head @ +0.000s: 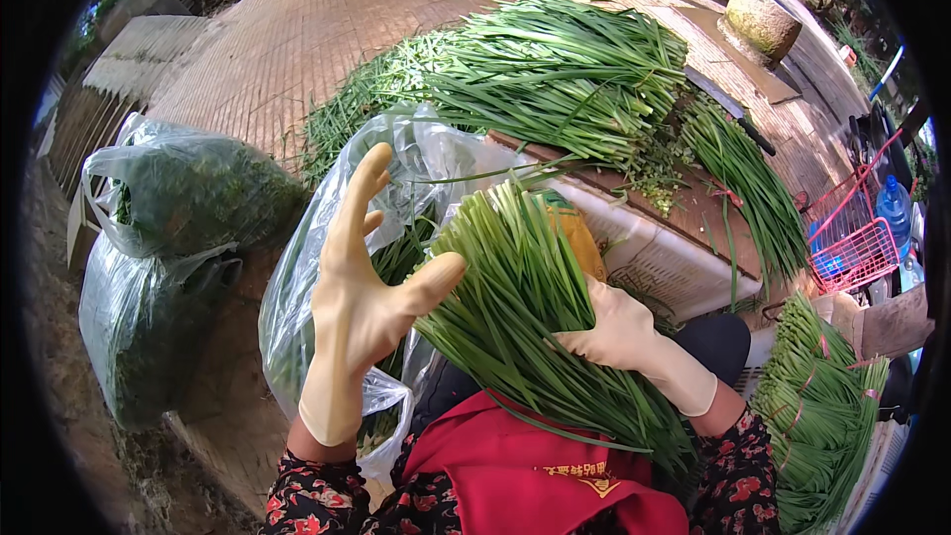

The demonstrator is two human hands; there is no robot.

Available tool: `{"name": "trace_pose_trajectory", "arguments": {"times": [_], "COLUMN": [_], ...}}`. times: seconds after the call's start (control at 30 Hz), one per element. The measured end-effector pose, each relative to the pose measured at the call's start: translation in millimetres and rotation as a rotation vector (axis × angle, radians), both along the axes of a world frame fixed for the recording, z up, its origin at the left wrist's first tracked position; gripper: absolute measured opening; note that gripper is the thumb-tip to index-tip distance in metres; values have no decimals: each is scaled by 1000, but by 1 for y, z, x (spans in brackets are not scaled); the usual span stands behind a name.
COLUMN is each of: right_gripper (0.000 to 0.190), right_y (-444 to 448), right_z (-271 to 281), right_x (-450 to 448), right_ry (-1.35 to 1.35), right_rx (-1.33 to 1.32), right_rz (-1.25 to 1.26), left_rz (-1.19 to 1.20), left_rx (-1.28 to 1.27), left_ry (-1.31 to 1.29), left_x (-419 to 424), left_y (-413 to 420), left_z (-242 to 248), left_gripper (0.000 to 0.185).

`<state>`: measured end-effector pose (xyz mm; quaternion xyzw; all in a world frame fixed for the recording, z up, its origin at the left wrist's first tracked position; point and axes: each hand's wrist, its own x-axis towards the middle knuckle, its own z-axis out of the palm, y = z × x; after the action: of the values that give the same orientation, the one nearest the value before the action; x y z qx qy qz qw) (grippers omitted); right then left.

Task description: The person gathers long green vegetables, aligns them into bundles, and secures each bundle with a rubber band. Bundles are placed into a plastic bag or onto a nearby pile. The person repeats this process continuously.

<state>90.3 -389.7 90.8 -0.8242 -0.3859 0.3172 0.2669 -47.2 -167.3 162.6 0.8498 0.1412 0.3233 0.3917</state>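
A thick loose bunch of garlic chives lies across my lap, pale cut ends pointing up and away. My right hand, in a cream rubber glove, grips its right side near the middle. Held upright at the left of the bunch, my gloved left hand has its fingers apart and nothing in it. Its thumb is close to the pale stems; whether it touches them I cannot tell. Behind that hand stands a clear plastic bag with greens inside. Beyond my lap, a large heap of chives covers much of a brown board.
The board rests on a white plastic crate. A knife and a tied chive bundle lie at its right. Filled plastic bags stand left. Several banded bundles and a pink wire basket are at right.
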Motion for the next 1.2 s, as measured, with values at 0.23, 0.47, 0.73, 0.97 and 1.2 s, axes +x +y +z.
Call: {"name": "trace_pose_trajectory", "arguments": {"times": [0.23,0.47,0.73,0.97,1.2], "right_gripper": [87,49,74,55,31], "right_y": [5,13,14,31,52], "right_z": [28,-7,-17,-22,-46], "right_x": [9,-3,-5,-7,-6], "right_ry": [222,606,310,273,512], "right_rx": [-132,408,313,457,549], "right_rz": [109,-163,-66,-114,-366], "left_rz": [-416,-520,-517,-501,-402], "left_rx": [-799,-708,-726,-932,-917], "left_ry": [135,122,249,159,254], "left_x": [15,15,29,25,23], "left_y": [32,37,31,29,31], "left_z": [-88,-74,-52,-67,-67], "left_gripper": [78,92,57,44,29]}}
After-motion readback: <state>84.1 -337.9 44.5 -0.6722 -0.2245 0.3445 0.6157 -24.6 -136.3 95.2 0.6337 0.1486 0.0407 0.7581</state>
